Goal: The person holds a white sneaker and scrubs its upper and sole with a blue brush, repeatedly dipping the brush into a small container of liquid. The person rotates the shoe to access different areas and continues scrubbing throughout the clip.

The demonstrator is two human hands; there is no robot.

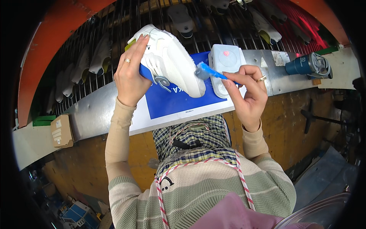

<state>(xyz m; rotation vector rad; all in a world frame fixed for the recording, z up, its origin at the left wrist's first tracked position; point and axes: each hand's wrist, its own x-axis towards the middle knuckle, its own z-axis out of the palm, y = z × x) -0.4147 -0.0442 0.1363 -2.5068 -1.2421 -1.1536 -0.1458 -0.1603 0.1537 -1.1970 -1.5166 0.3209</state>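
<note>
My left hand (131, 74) is closed on a white sneaker (169, 53), its fingers over the upper near the heel. The shoe is tilted, with its toe pointing down and toward me, and a grey dial with laces shows on its side. Between the fingertips of my right hand (249, 93) is a small blue brush (209, 70). Its greyish bristle end is beside the shoe's sole edge near the toe; whether they touch, I cannot tell. Just behind the brush stands a white box-shaped dispenser (223, 57) with a round lid.
A blue and white printed sheet (167, 105) lies under the shoe on the metal ledge (91, 118). Beyond runs a roller rack holding several shoes (101, 55). A blue tumbler (299, 65) lies at the right, a cardboard box (61, 131) at the left.
</note>
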